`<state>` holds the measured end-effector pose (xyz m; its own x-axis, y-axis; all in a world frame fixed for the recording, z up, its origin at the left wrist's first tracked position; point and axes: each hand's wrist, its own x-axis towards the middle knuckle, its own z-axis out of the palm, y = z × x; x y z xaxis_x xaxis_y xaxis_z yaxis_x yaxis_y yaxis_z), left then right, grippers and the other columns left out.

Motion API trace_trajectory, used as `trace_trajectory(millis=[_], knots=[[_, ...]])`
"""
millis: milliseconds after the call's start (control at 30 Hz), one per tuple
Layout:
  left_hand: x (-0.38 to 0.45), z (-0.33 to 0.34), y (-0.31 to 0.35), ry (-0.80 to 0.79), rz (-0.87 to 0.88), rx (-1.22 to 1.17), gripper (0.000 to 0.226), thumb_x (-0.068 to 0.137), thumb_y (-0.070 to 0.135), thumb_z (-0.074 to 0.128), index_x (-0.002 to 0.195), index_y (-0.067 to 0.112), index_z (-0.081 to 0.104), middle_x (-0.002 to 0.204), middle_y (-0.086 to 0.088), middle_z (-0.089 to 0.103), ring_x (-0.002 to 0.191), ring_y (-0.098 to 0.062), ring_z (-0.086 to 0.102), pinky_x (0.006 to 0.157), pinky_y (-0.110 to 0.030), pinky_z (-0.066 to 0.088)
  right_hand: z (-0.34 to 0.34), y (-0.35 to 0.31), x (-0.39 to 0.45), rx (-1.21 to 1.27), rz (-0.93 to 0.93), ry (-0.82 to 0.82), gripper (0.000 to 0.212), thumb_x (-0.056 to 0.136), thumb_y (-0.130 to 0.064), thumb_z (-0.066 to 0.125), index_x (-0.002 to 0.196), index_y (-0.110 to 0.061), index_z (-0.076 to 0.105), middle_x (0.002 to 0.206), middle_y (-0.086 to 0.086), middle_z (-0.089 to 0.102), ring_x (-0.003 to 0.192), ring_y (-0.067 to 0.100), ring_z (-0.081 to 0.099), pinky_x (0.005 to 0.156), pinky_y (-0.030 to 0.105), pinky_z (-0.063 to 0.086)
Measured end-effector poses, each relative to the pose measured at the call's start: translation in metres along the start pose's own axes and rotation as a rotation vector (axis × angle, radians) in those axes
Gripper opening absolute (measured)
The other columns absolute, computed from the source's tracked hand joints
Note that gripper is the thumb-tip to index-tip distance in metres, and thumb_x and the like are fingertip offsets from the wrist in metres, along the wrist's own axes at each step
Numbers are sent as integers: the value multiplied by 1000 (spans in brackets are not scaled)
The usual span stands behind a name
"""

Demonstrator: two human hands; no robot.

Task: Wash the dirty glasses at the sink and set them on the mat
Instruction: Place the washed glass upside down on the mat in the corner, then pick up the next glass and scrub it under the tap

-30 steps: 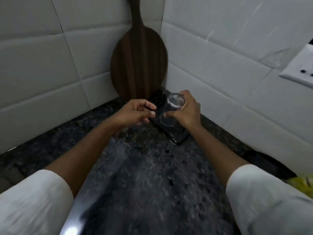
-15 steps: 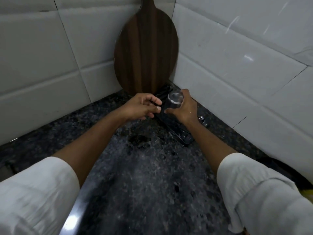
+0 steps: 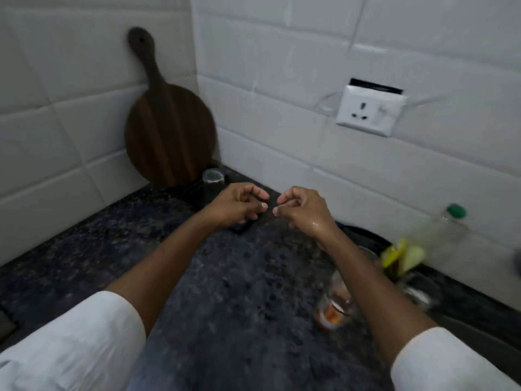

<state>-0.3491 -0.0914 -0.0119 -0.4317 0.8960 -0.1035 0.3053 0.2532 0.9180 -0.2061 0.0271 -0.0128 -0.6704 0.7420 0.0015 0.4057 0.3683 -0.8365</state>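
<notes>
A clear glass (image 3: 213, 182) stands on the dark ribbed mat (image 3: 189, 191) in the corner, in front of the round wooden board. My left hand (image 3: 239, 204) and my wet right hand (image 3: 301, 208) hover side by side just in front of the mat, fingers loosely curled, holding nothing. Neither hand touches the glass on the mat. A dirty glass (image 3: 334, 303) with orange residue at its bottom stands on the counter at the right, partly hidden behind my right forearm.
A dark wooden board (image 3: 169, 136) leans in the tiled corner. A wall socket (image 3: 369, 111) is at the right. A bottle with a green cap (image 3: 448, 224), a yellow packet (image 3: 394, 255) and another blurred glass (image 3: 417, 290) crowd the right of the speckled counter (image 3: 225, 292).
My right hand set the clear glass on the mat and let go. Both hands pulled back toward me, and the view swung right, revealing the socket and the dirty glass.
</notes>
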Motion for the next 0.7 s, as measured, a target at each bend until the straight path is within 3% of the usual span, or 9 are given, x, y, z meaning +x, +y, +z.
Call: trace_trajectory(millis=[100,200,333,433,567,700], knots=[[-22,50,37,-49,79,22,21,91,8,67,112,7,63,97,-22,67,69,-15,62,51,-12,45,-57,14,-46,-9,6,36,15,73,-18,81,84,-18,71,82,7,74,77,22,71,70,38,60],[-40,93,67,-98,148,18,27,92,2,65,118,-4,61,92,-22,65,60,-5,64,51,-11,46,-103,34,-87,-16,6,103,14,72,-18,81,79,-21,70,80,8,73,71,19,69,70,37,58],[-56,132,85,-142,148,34,24,92,7,66,116,3,62,86,-8,68,60,-2,65,49,-10,44,-132,67,-126,-16,49,150,14,72,-19,80,73,-25,67,76,6,72,70,19,67,71,41,59],[-61,143,81,-141,141,70,23,92,13,68,114,7,64,92,-12,69,71,-12,66,49,-14,45,-120,91,-143,-37,144,146,18,70,-22,80,79,-19,65,75,3,67,76,24,66,66,39,55],[-55,146,63,-123,113,83,21,92,16,69,111,11,64,90,-12,71,66,-6,66,54,-21,48,-73,127,-163,-58,268,175,59,58,-38,89,97,-14,51,92,7,61,83,26,60,64,37,45],[-43,142,42,-122,95,61,13,91,19,70,104,20,66,93,-15,73,66,-4,68,55,-17,49,-17,147,-173,-42,284,322,74,50,-49,92,100,-18,46,100,2,54,88,20,54,61,32,40]])
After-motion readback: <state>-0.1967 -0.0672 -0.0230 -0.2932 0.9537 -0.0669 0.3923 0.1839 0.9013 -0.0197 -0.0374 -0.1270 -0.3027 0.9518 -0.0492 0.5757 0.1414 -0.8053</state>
